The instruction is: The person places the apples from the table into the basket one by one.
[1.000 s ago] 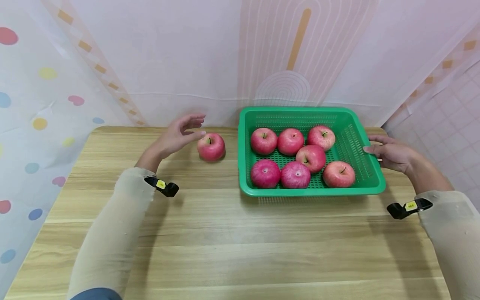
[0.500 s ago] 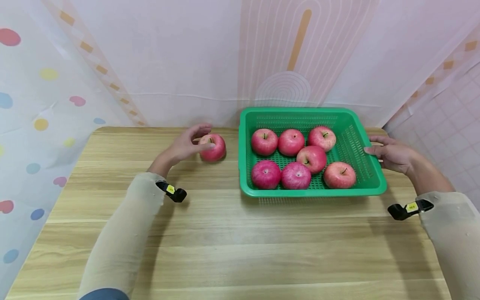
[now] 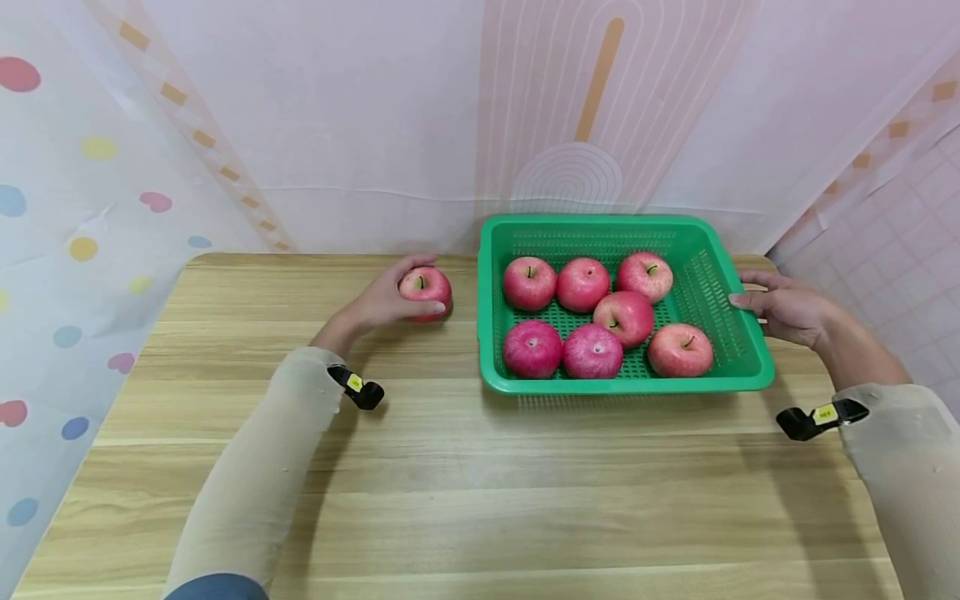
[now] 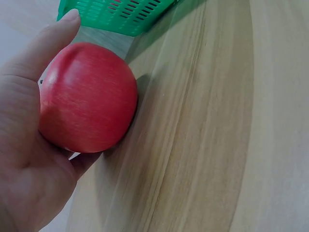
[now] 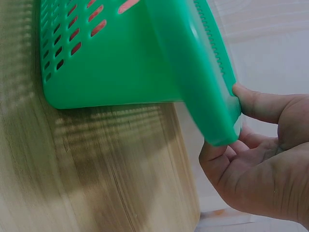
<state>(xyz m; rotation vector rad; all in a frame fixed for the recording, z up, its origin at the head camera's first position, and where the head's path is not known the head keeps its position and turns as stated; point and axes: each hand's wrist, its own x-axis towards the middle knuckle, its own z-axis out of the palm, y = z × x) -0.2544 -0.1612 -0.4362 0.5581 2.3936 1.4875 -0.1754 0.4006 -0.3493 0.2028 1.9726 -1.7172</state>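
A red apple (image 3: 427, 286) stands on the wooden table to the left of a green plastic basket (image 3: 600, 386). My left hand (image 3: 384, 295) grips this apple, thumb along its near side and fingers round the far side. In the left wrist view the apple (image 4: 91, 99) sits against the palm, and most of the fingers are hidden behind it. At the basket's right end, my right hand (image 3: 791, 309) pinches the rim. The right wrist view shows the thumb on top of the rim (image 5: 212, 113) and curled fingers beneath it.
Several apples lie in the basket, among them a pale red apple (image 3: 680, 350) at the near right and a darker apple (image 3: 532, 348) at the near left. Behind the wooden table (image 3: 480, 492) rises a patterned wall covering (image 3: 375, 108).
My left hand has moved right and slightly forward, and its fingers and thumb have closed round the lone apple. The right hand stays on the basket rim.
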